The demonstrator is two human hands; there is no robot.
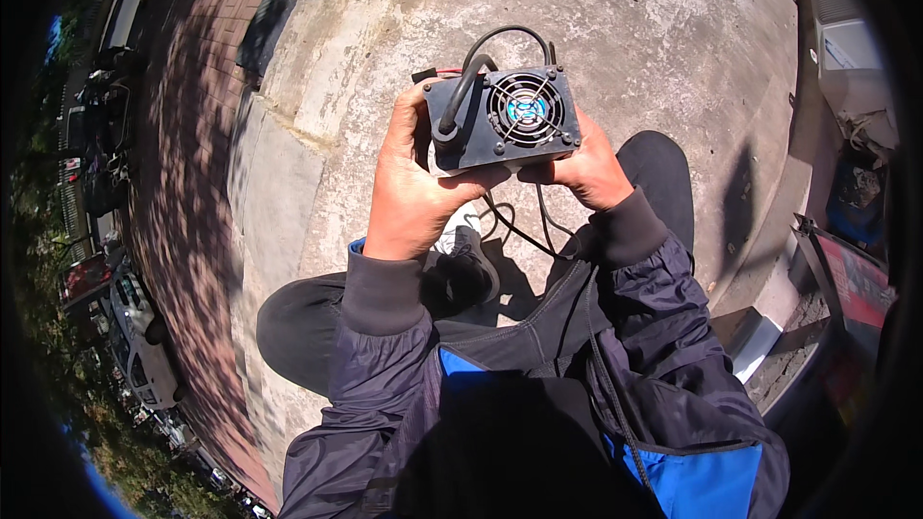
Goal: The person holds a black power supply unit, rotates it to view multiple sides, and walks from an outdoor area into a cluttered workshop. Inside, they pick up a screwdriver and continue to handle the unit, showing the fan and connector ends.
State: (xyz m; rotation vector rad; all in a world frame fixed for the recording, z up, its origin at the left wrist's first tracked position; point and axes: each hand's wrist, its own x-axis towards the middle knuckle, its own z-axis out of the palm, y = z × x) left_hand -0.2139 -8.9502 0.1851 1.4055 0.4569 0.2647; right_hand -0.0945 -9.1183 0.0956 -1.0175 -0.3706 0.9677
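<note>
Both my hands hold up a black box-shaped power supply [468,146] above my crossed legs. A round fan with a wire guard [527,110] and a blue hub is set in the panel turned toward me. My left hand [409,187] is closed on the box's left side, its thumb along the lower edge. From the right, my right hand [588,168] grips the other end, thumb at the lower edge too. A thick black cable [468,86] leaves the panel beside the fan and loops over the top. Most of my fingers are hidden behind the box. A small black connector [424,75] with a red wire shows behind it.
Thin black cords [519,231] hang below the box toward my shoe [471,264]. I sit on worn concrete [654,48]. Red brick paving [183,192] runs along the left, with a parked car [139,332] beyond. Boxes and a red-faced package [851,274] stand at the right.
</note>
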